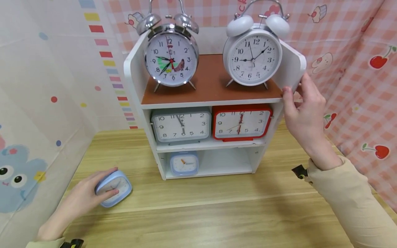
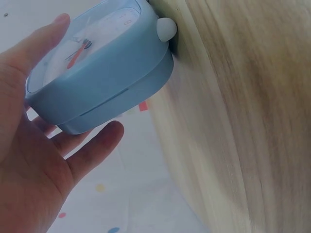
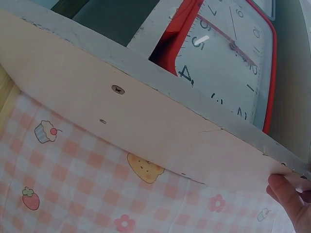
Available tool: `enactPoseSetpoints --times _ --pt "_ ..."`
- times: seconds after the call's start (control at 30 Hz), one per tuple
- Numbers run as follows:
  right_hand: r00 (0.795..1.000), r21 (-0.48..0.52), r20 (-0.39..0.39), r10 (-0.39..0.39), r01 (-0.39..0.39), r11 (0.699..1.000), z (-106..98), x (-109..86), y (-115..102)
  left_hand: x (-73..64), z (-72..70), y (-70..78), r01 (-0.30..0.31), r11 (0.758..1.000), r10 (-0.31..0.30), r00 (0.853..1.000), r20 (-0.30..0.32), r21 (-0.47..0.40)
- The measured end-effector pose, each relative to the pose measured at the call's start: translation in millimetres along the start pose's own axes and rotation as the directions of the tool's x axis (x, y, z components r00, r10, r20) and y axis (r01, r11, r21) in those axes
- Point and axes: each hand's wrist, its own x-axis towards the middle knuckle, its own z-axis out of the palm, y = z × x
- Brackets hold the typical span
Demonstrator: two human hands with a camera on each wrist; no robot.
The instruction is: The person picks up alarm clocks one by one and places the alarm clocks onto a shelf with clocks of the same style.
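Note:
In the head view my left hand [image 1: 83, 195] holds a small light-blue alarm clock [image 1: 124, 188] at the left of the table, its thumb across the dial. The left wrist view shows this clock [image 2: 109, 80] tilted, with a whitish foot [image 2: 166, 29] close to the wood. My right hand [image 1: 307, 115] grips the right side panel [image 1: 293, 57] of a white three-tier shelf, thumb at the panel's front edge. A second light-blue clock [image 1: 184, 163] stands at the left of the bottom tier. Above it are a grey clock [image 1: 161, 132] and a red-framed clock [image 1: 216, 124].
On the brown top board [image 1: 209, 79] stand a silver twin-bell clock [image 1: 178, 74] and a white twin-bell clock [image 1: 260, 74]. The shelf rests on a wooden table [image 1: 198, 206]. Patterned cloth [image 1: 356, 113] hangs behind and at both sides.

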Motion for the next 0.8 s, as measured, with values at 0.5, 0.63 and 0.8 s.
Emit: enactPoseSetpoints --times 0.5,0.63,0.8 --pt "1.000 -0.009 0.017 -0.001 0.001 1.000 -1.1 -0.5 -0.3 1.6 1.7 -2.1 -0.005 1.000 0.005 1.000 -0.021 -0.015" --pt "1.000 -0.015 0.010 -0.003 0.003 1.000 -0.3 -0.4 0.1 1.1 1.8 -1.4 -0.012 1.000 0.011 0.999 -0.046 -0.016" --pt "1.000 -0.012 0.003 -0.003 0.003 1.000 -0.3 -0.5 0.4 1.4 0.1 3.9 -0.005 0.999 0.003 0.998 -0.055 -0.032"
